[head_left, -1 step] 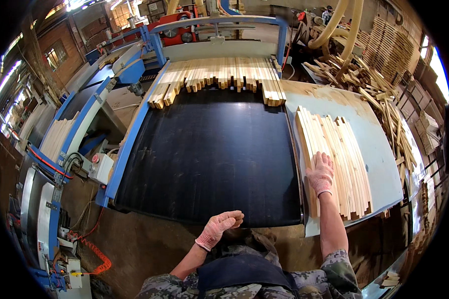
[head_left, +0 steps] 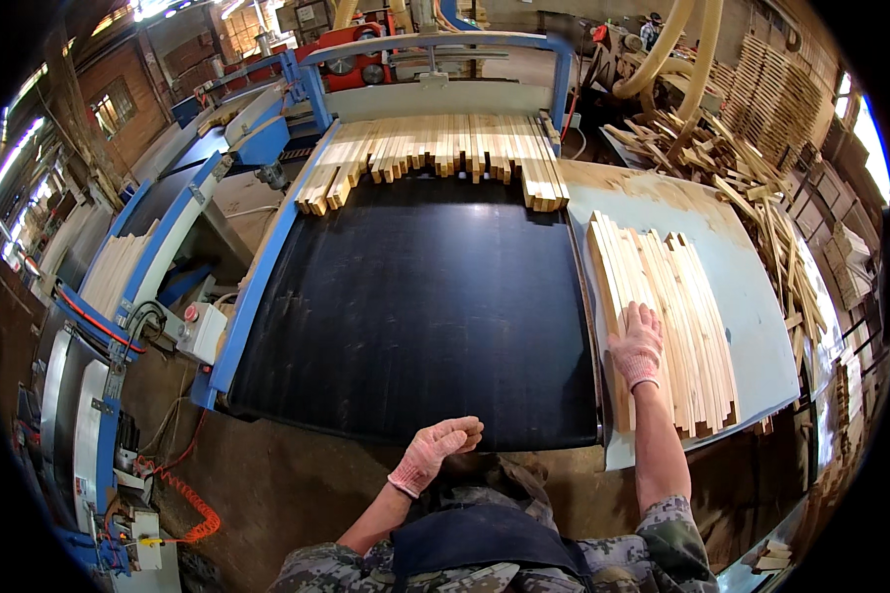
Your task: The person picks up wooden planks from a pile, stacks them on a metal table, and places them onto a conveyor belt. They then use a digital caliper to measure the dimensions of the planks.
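My right hand (head_left: 638, 346), in a pinkish knitted glove, lies flat on a row of pale wooden strips (head_left: 680, 326), near the row's left edge. Its fingers are stretched out and point away from me. The strips lie side by side lengthwise on a light blue-grey side table (head_left: 758, 336). My left hand (head_left: 437, 453), gloved the same way, hovers by the near edge of a black conveyor belt (head_left: 420, 306). Its fingers are stretched out to the right, and nothing shows in them. At the belt's far end sits another row of wooden strips (head_left: 445, 138), with uneven near ends.
A blue frame (head_left: 430, 42) spans the belt's far end. Left of the belt stand a control box with a red button (head_left: 201, 331) and a second conveyor (head_left: 153, 208). A heap of loose wood offcuts (head_left: 752, 188) lies beyond the side table, near pale hoses (head_left: 663, 54).
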